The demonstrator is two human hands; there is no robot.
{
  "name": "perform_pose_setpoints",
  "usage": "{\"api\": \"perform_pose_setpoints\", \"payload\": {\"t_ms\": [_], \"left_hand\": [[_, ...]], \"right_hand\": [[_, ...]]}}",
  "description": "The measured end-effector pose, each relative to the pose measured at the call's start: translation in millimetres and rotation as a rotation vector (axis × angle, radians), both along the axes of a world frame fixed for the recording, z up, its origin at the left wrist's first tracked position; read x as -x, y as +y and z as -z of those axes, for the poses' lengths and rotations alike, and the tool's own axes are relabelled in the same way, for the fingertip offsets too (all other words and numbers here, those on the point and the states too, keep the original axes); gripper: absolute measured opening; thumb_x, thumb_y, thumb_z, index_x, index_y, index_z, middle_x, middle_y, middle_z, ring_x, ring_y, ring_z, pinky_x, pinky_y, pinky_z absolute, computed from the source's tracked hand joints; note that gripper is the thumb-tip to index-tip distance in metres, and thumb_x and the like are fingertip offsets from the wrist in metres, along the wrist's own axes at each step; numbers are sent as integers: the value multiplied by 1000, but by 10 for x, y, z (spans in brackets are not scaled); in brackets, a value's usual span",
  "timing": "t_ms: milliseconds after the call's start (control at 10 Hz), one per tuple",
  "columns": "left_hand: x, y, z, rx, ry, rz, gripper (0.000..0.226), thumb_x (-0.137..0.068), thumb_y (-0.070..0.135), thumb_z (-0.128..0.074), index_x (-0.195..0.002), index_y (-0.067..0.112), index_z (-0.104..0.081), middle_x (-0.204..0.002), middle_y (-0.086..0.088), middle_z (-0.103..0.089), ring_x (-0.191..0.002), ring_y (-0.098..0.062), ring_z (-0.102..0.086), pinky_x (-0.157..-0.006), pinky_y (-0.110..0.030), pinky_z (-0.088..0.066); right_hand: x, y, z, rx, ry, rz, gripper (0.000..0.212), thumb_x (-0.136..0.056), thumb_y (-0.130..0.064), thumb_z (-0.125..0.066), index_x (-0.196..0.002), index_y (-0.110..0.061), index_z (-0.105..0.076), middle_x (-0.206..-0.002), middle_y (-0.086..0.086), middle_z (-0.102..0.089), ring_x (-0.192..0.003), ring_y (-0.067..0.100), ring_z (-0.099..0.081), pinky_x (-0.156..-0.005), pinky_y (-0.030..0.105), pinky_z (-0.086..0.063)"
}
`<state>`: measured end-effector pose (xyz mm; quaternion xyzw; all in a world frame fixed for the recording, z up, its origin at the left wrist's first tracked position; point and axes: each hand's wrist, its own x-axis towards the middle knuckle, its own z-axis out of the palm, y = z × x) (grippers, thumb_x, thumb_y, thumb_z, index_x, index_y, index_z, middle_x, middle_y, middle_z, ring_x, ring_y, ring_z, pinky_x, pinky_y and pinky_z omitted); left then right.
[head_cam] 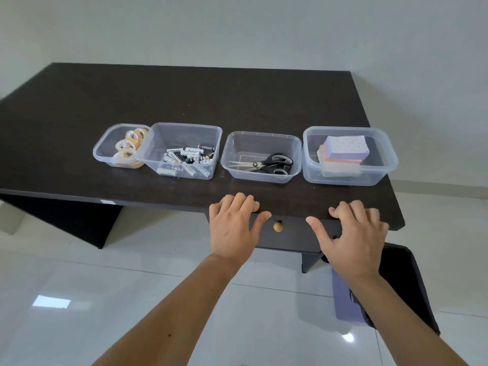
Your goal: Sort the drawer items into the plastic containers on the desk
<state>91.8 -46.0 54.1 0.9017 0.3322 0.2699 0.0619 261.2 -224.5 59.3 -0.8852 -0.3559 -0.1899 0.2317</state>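
One view only, from head height, worn on the person, facing forward and steeply down over the near edge of the dark surface (237, 101). Close enough for both forearms to enter from the bottom of the frame, with the left hand (233, 228) and right hand (355, 236) at the surface's front edge. Wide-angle, so surface edges splay outward; far wall at top, tiled floor (79, 299) below. No second view to share with
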Motion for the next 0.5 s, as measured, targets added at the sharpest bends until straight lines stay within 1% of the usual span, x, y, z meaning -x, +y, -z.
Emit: {"api": "perform_pose_setpoints", "payload": {"t_ms": [100,200,300,400,500], "left_hand": [[31,-5,-88,36,54,31,31,-103,52,-52,-100,27,-69,-99,12,-63,-92,-18,-57,-81,-36,-42],[76,4,-253,104,142,78,27,-103,46,-50,-105,28,-70,-106,14,-63,-98,-18,-59,-85,-35,-44],[130,-34,-469,236,334,144,32,-107,45,-45,-131,31,-62,-138,13,-56,-127,-17,-51,-108,-35,-40],[136,28,-690,383,503,215,51,-108,49,-41,-156,30,-42,-168,9,-33,-157,-18,-26,-130,-39,-21],[155,-32,-951,414,652,255,66,-104,61,-38,-160,26,-39,-173,4,-26,-161,-21,-21,-133,-43,-10]], "right_hand": [[14,6,-45,50,17,-7,52,-86,-67,-64,-91,-15,-68,-92,3,-58,-85,31,-49,-71,40,-34],[11,-1,-120,105,30,-26,46,-87,-63,-64,-90,-17,-68,-93,2,-58,-84,28,-49,-69,37,-34],[74,-34,-185,231,72,-49,32,-90,-53,-71,-91,-22,-64,-96,-2,-55,-85,26,-50,-68,37,-39],[-27,-30,-430,470,187,-136,33,-88,-58,-66,-103,-29,-58,-106,-7,-47,-98,21,-51,-73,36,-48],[-59,-89,-734,600,461,-229,34,-93,-60,-56,-116,-34,-56,-120,-11,-41,-113,15,-46,-95,29,-49]]}}
